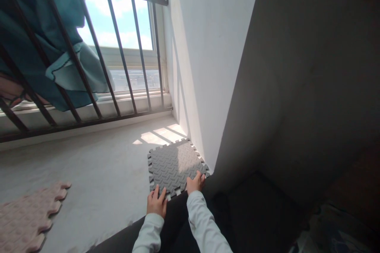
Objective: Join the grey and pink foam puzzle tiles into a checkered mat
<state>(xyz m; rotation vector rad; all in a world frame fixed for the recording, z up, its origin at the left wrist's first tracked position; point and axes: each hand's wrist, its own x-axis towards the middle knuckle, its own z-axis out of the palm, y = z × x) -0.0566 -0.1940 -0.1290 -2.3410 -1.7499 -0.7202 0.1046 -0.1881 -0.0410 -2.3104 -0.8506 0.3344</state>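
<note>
A grey foam mat tile (172,166) with a raised tread pattern and toothed edges lies flat on the pale ledge, close to the white wall. My left hand (156,204) rests at its near left corner, fingers spread, tips on or just beside the toothed edge. At the near right corner, my right hand (195,184) touches the tile with fingers apart. Both hands reach in from below in white sleeves. Whether any finger is hooked under the tile's edge is hidden.
A pink foam mat tile (26,221) with toothed edges lies at lower left on the ledge (97,174). A dark metal railing (124,59) stands before the window, with teal cloth (63,39) behind it. The white wall (204,67) bounds the right; beyond its corner is dark shadow.
</note>
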